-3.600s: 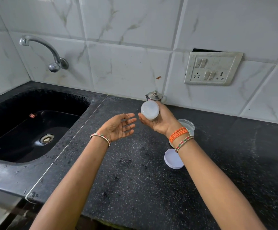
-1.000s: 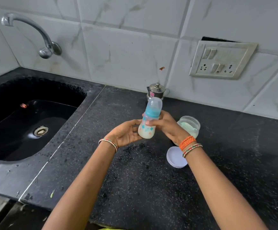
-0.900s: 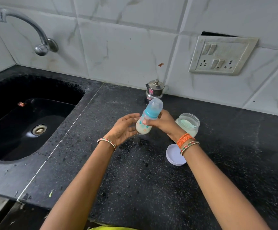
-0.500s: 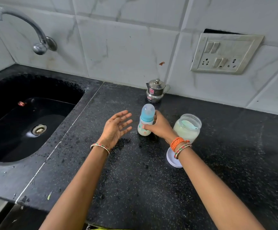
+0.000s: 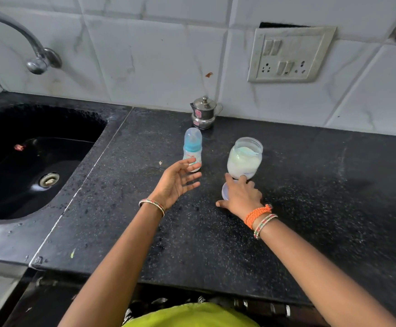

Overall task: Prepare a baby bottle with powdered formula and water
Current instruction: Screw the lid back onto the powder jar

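Baby bottle (image 5: 192, 149) upright on black counter (image 5: 310, 208), centre frame, capped, milky. Left hand (image 5: 177, 182) just below it — fingers spread, empty. Right hand (image 5: 240, 195) flat over white lid (image 5: 225, 191), fingers splayed, fingertips at open powder jar (image 5: 244, 158).

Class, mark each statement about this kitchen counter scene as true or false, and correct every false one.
1. The baby bottle stands upright on the counter. True.
2. The right hand grips the baby bottle. False: it rests on the white lid lying flat on the counter.
3. The powder jar is open. True.
4. The left hand is closed in a fist. False: it is open, with fingers spread, near the bottle.
5. The small steel pot sits in the sink. False: it stands on the counter by the wall.
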